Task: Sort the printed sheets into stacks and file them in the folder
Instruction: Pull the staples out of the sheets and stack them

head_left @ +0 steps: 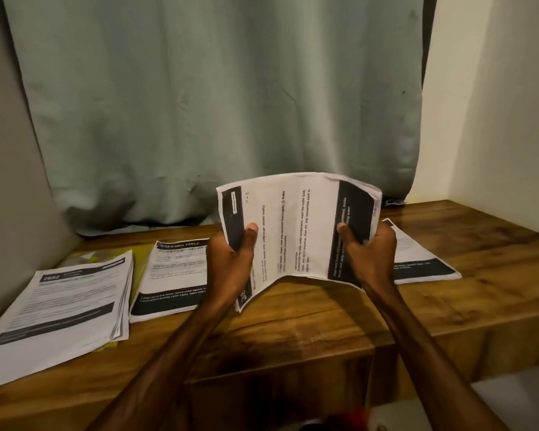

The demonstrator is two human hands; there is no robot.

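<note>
Upright, a bundle of sheets point(296, 231) is clasped by both hands, left hand point(231, 259) at 9 o'clock, right hand point(371, 253) at 3 o'clock, above the bench point(308, 315).

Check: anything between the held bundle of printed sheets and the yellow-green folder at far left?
Yes. A thick stack of printed white sheets lies on the yellow-green folder, covering most of it. Left hand and right hand grip the bowed bundle above the wooden table.
</note>
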